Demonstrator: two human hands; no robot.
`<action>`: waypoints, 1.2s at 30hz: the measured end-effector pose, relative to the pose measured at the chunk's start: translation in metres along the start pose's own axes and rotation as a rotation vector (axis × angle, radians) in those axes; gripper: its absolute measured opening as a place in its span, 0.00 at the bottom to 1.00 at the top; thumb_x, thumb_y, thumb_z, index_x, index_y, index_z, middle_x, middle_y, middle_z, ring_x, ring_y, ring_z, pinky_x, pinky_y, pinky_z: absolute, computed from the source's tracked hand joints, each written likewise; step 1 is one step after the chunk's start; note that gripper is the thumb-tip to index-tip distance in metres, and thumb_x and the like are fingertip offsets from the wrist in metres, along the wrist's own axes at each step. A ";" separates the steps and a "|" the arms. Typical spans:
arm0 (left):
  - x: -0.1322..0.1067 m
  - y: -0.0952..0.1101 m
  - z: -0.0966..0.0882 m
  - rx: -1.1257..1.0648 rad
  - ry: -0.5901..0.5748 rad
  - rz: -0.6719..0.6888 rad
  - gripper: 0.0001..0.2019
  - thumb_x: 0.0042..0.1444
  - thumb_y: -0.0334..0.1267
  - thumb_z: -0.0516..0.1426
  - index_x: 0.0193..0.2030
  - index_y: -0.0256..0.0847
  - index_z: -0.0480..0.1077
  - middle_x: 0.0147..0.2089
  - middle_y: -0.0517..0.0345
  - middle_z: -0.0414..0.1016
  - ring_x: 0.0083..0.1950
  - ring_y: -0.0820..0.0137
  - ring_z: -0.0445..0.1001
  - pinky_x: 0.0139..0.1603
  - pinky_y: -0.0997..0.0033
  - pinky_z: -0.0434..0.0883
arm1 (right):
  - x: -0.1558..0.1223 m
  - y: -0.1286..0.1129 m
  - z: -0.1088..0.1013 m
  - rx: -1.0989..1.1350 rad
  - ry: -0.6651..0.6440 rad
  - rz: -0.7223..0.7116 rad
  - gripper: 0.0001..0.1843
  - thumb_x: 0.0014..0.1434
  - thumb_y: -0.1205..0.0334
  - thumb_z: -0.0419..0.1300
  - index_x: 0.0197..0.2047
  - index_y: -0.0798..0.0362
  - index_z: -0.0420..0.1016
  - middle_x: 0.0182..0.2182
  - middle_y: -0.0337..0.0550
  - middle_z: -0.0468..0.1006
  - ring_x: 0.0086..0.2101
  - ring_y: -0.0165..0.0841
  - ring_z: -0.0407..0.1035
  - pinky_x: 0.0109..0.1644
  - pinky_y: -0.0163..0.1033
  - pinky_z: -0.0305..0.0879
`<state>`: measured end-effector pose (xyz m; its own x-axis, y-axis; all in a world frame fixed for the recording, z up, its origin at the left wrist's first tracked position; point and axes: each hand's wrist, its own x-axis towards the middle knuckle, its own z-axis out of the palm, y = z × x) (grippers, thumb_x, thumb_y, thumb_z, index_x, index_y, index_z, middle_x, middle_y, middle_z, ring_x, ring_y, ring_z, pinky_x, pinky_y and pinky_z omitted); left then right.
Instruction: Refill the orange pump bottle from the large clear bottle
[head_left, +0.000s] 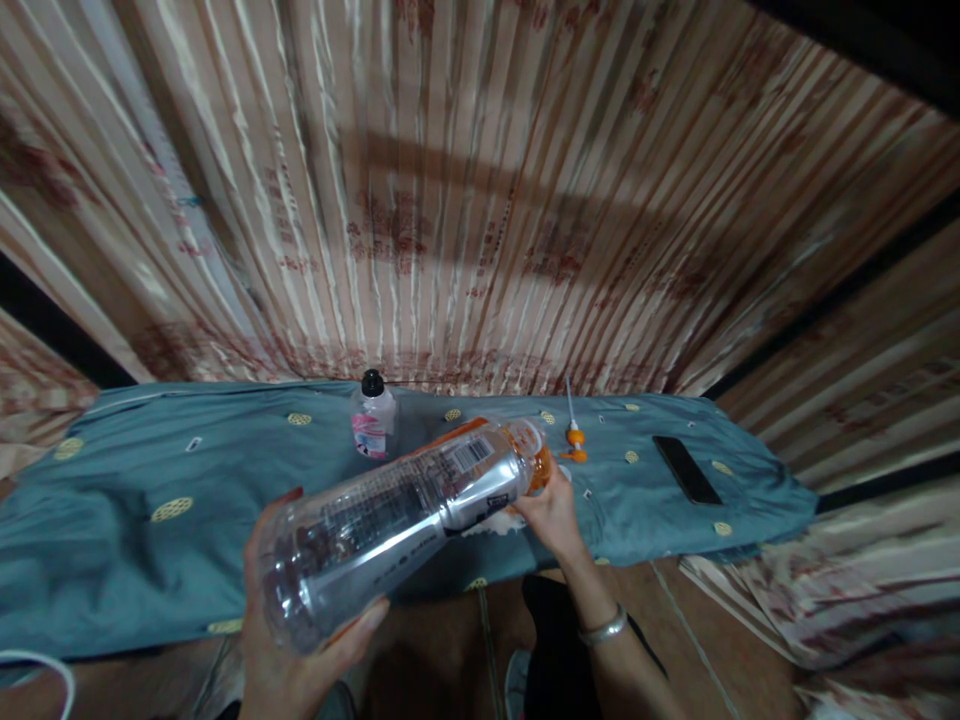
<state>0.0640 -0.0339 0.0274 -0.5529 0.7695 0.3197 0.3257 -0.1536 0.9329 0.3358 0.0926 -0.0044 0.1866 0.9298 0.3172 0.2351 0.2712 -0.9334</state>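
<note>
My left hand (300, 640) is wrapped around the base of a large clear plastic bottle (352, 550) with a silvery printed label and a barcode. The bottle is tilted, its neck end pointing right and away from me. My right hand (555, 505), with a bangle on the wrist, grips at the orange part (538, 468) by the neck. Whether that orange is a cap, liquid or another container I cannot tell. Just beyond it, an orange pump top (575, 440) with a pale tube lies on the blue-green cloth. Something white, partly hidden, lies beneath the bottle.
A small clear bottle (371, 418) with a black cap and pink label stands behind the large one. A black phone (686, 470) lies at right on the patterned cloth (97, 520). Striped curtains (450, 200) hang behind and at the sides. A white cable (45, 660) curves at lower left.
</note>
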 end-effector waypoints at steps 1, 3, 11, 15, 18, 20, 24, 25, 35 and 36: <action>0.000 0.000 0.000 -0.003 0.000 0.000 0.50 0.46 0.58 0.77 0.76 0.49 0.71 0.65 0.46 0.84 0.59 0.40 0.88 0.67 0.36 0.85 | 0.000 0.000 0.000 0.003 -0.002 0.000 0.35 0.48 0.53 0.81 0.59 0.49 0.84 0.46 0.47 0.94 0.44 0.48 0.90 0.51 0.51 0.89; 0.000 0.000 0.000 -0.006 0.010 0.006 0.50 0.46 0.58 0.77 0.76 0.49 0.72 0.65 0.46 0.84 0.59 0.40 0.88 0.65 0.38 0.86 | 0.000 0.001 0.000 0.012 -0.013 0.000 0.35 0.48 0.52 0.81 0.59 0.50 0.83 0.47 0.48 0.94 0.45 0.49 0.90 0.52 0.51 0.89; -0.001 0.003 0.001 -0.022 0.002 0.018 0.48 0.48 0.56 0.77 0.76 0.50 0.72 0.62 0.48 0.85 0.54 0.43 0.89 0.59 0.41 0.89 | 0.000 -0.001 0.000 0.020 -0.027 0.009 0.36 0.49 0.51 0.79 0.61 0.50 0.83 0.49 0.50 0.94 0.46 0.49 0.90 0.53 0.51 0.89; -0.001 -0.001 -0.001 -0.010 -0.016 0.036 0.48 0.49 0.56 0.77 0.77 0.55 0.71 0.65 0.48 0.83 0.59 0.40 0.88 0.63 0.35 0.87 | 0.000 0.000 0.000 0.016 -0.019 -0.006 0.36 0.48 0.53 0.80 0.61 0.50 0.83 0.48 0.49 0.94 0.46 0.49 0.90 0.54 0.51 0.89; 0.001 -0.006 -0.003 0.022 -0.018 0.061 0.50 0.49 0.59 0.76 0.79 0.54 0.70 0.67 0.46 0.83 0.60 0.39 0.88 0.63 0.33 0.86 | 0.000 0.002 -0.001 0.003 -0.015 -0.015 0.36 0.47 0.54 0.81 0.60 0.50 0.83 0.49 0.48 0.94 0.47 0.49 0.90 0.54 0.51 0.89; 0.003 -0.011 -0.005 0.043 -0.022 0.113 0.51 0.49 0.62 0.76 0.79 0.52 0.70 0.66 0.46 0.84 0.57 0.42 0.89 0.58 0.39 0.89 | 0.000 0.002 -0.001 0.018 -0.020 -0.015 0.36 0.48 0.53 0.80 0.60 0.50 0.83 0.48 0.49 0.94 0.46 0.49 0.90 0.53 0.50 0.89; 0.006 -0.019 -0.007 0.069 -0.041 0.201 0.50 0.52 0.63 0.75 0.80 0.52 0.69 0.65 0.47 0.85 0.54 0.46 0.91 0.51 0.48 0.91 | 0.000 0.003 0.000 0.034 -0.021 -0.018 0.35 0.48 0.53 0.81 0.60 0.50 0.83 0.48 0.48 0.94 0.45 0.49 0.90 0.52 0.50 0.89; 0.006 -0.020 -0.008 0.071 -0.041 0.204 0.50 0.53 0.63 0.74 0.80 0.52 0.69 0.64 0.47 0.85 0.54 0.46 0.91 0.51 0.49 0.91 | 0.000 0.003 0.000 0.035 -0.021 -0.020 0.36 0.48 0.54 0.82 0.60 0.50 0.83 0.48 0.48 0.94 0.45 0.49 0.90 0.52 0.50 0.89; 0.012 -0.027 -0.013 0.087 -0.090 0.288 0.48 0.57 0.57 0.74 0.82 0.53 0.66 0.61 0.50 0.86 0.52 0.49 0.91 0.49 0.52 0.91 | 0.000 0.008 -0.001 0.007 -0.025 -0.057 0.36 0.50 0.55 0.80 0.63 0.51 0.82 0.49 0.49 0.94 0.46 0.49 0.90 0.53 0.50 0.89; 0.012 -0.028 -0.013 0.092 -0.115 0.316 0.49 0.55 0.55 0.75 0.82 0.54 0.66 0.61 0.50 0.87 0.51 0.49 0.91 0.48 0.53 0.91 | 0.000 0.009 -0.001 0.001 -0.020 -0.056 0.37 0.50 0.55 0.80 0.63 0.50 0.82 0.49 0.49 0.94 0.46 0.48 0.90 0.53 0.50 0.89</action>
<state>0.0378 -0.0286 0.0069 -0.3254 0.7583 0.5648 0.5374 -0.3431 0.7704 0.3390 0.0942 -0.0124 0.1543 0.9179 0.3655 0.2438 0.3231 -0.9144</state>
